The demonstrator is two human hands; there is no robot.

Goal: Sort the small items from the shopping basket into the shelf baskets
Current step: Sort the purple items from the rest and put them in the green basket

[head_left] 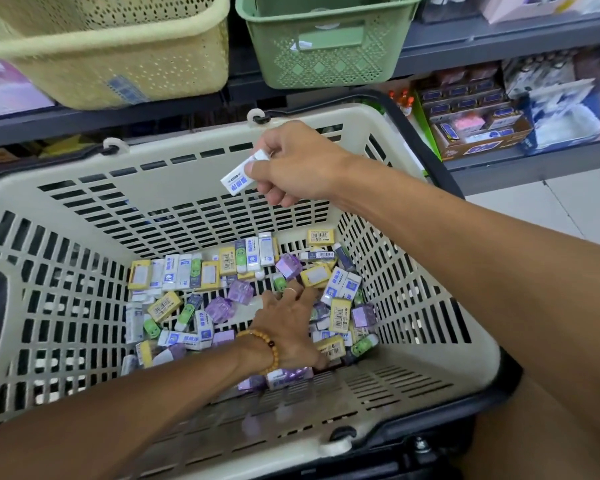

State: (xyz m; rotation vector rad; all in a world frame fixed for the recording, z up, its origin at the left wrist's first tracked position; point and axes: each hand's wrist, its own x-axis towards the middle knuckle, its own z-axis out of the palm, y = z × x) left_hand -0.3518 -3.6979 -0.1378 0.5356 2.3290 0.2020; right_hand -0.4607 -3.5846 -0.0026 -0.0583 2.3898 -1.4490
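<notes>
Shop shelves behind carry a yellow basket (pixel 111 53) and a green basket (pixel 321 46). Over the shopping basket (pixel 174 188), the right hand (pixel 298 164) pinches a white eraser (pixel 245 173), mid-sort; the left hand (pixel 284 323) spreads open among the loose items (pixel 219 278). Next, probably, the eraser goes up into a far basket.

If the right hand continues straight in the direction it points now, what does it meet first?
Probably the perforated yellow plastic shelf basket; the right hand, pinching a white-and-blue eraser, points up-left. Depth is unclear.

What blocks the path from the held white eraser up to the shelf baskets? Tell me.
Nothing visible does. The right hand holds the white eraser above the shopping basket, with open air up to the yellow basket and green basket.
</notes>
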